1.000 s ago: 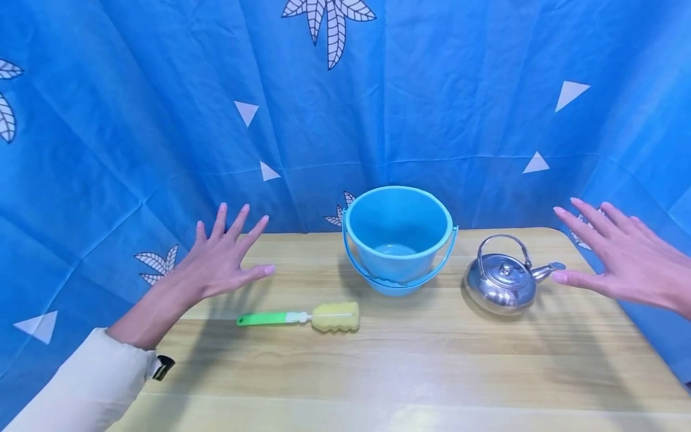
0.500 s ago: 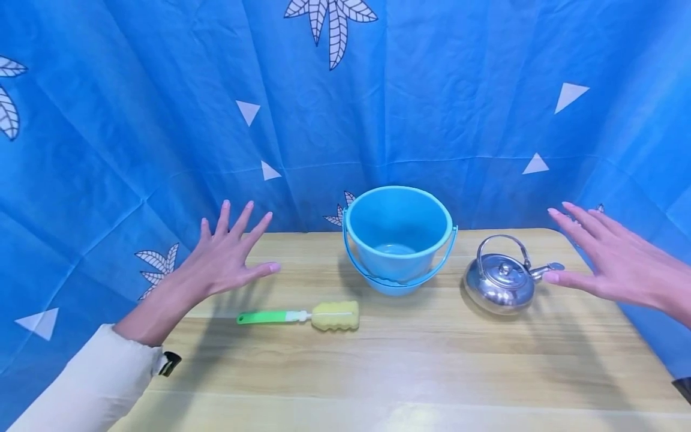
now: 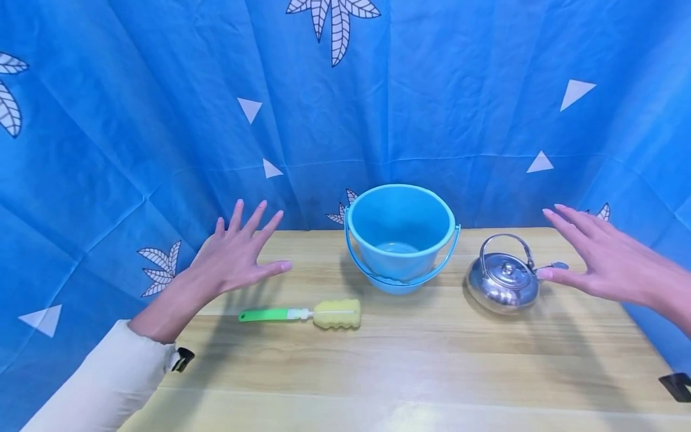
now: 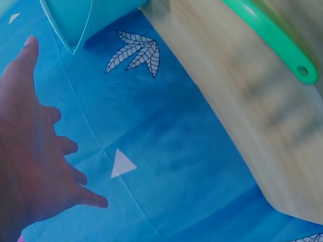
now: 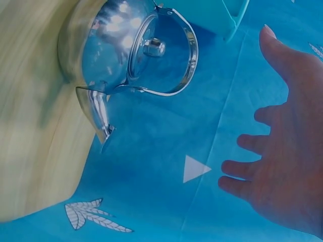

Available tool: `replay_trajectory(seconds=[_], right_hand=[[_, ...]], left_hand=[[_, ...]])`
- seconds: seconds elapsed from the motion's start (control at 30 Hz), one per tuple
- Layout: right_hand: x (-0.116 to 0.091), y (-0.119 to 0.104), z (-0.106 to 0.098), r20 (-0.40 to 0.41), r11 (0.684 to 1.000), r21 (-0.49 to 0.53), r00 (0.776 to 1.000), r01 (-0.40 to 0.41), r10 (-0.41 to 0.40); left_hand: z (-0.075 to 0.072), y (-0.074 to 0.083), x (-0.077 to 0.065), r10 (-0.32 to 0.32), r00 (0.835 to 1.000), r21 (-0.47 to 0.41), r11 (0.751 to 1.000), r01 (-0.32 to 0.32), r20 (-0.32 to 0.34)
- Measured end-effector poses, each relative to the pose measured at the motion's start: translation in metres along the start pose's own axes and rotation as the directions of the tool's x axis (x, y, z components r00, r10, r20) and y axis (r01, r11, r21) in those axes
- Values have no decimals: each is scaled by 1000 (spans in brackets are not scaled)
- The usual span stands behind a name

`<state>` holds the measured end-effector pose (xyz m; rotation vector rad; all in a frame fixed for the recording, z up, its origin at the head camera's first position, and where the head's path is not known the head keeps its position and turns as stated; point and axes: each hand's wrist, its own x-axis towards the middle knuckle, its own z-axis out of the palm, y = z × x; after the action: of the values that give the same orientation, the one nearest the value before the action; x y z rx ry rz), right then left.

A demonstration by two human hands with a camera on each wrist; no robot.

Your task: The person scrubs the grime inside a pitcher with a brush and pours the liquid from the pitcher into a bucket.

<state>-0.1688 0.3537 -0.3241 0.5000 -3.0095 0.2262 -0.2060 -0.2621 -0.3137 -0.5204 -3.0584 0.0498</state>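
Observation:
My left hand hovers over the table's left side with fingers spread, holding nothing. Nearest to it lies a sponge brush with a green handle pointing left and a yellow sponge head. On the right, my right hand is held up with fingers stretched out, its thumb overlapping the spout of a steel kettle in the head view. The right wrist view shows a gap between this hand and the kettle. Between both hands stands a light blue bucket, its handle hanging down in front.
The wooden table ends at the back against a blue curtain with white leaves and triangles. The curtain also comes round on both sides. Black straps show near the wrists.
Both hands have moved inward: the left one to the right, the right one a little to the left. Brush, bucket and kettle stay in place; the view has shifted slightly.

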Motion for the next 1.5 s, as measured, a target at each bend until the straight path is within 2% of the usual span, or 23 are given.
replay_trajectory(seconds=[0.53,0.77,1.1,1.3,1.5], right_hand=[[10,0,10,22,999,37,999,-30,29],[9,1,13,36,996,91,999,-11,8],[6,-2,17,22,999,51,1000,-1,0],[5,-4,21,28,1000,26,1000,7,-8],[4,-3,26,13,1000,15,1000,17,-17]], left_hand=[[9,16,5,27,997,-9,1000,-28,-68],[10,23,5,49,995,2,999,-49,-90],[11,42,6,67,994,5,998,-67,-90],[17,52,5,82,992,4,997,-82,-92],[22,61,7,105,987,12,995,-104,-124]])
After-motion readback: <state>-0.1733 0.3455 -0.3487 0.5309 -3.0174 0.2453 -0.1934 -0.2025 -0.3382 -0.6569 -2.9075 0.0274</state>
